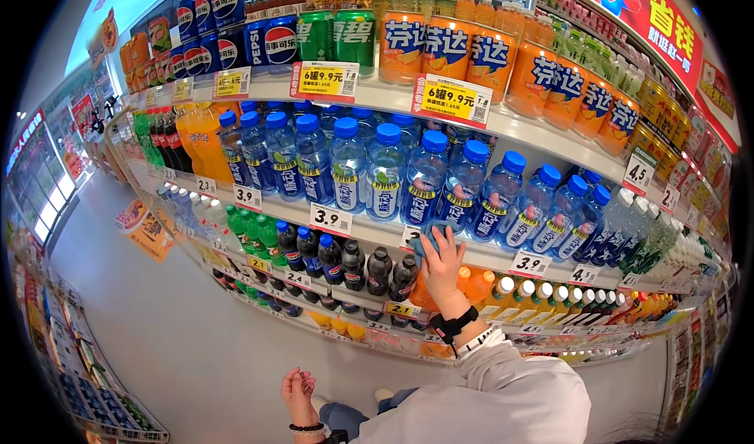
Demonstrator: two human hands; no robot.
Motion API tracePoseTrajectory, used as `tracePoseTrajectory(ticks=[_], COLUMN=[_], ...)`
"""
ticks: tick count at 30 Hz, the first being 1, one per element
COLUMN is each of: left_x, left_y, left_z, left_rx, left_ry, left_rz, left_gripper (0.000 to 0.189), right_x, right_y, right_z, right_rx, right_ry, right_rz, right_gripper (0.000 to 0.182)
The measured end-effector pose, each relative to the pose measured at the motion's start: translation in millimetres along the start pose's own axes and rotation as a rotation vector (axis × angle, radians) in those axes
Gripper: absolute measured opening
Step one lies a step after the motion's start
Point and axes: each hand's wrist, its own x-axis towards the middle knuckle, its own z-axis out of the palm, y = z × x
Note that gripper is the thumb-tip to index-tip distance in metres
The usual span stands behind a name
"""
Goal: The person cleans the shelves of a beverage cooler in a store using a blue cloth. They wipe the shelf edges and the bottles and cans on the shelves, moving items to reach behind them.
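Note:
My right hand presses a blue cloth against the front edge of a shelf, over part of a price tag. Just above the cloth stands a row of clear blue-capped drink bottles. Dark cola bottles and orange drink bottles are on the shelf beneath. Low at my left side hangs my left hand, its fingers loosely curled; nothing can be seen in it, and it touches no shelf.
Orange soda cans, green cans and blue cola cans line the shelf above. Price tags run along the shelf edges. Grey floor lies between these shelves and another stocked shelf at the far left.

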Motion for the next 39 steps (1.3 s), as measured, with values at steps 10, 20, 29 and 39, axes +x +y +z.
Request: tracePoseTrajectory(ticks=[10,20,29,39], left_x=[128.7,238.3,321.0,480.8], left_y=[99.7,214.7,243.9,325.2], left_z=[-62.0,-185.2,-249.3,-249.2], left_rx=[0.05,0.146,0.138,0.223], left_ry=[-0.087,-0.055,-0.008,-0.14], left_rz=[0.031,0.024,-0.043,-0.003], left_gripper=[0.021,0.021,0.022,0.023], right_x=[7.5,14.5,41.9,69.5], right_y=[-79.5,-165.9,-242.1,-306.6], right_z=[58.1,115.9,180.4,192.4], right_rx=[-0.047,0.027,0.003,-0.246], right_ry=[0.067,0.28,0.271,0.41], right_rz=[0.112,0.432,0.443,0.323], right_gripper=[0.049,0.04,0.037,0.036])
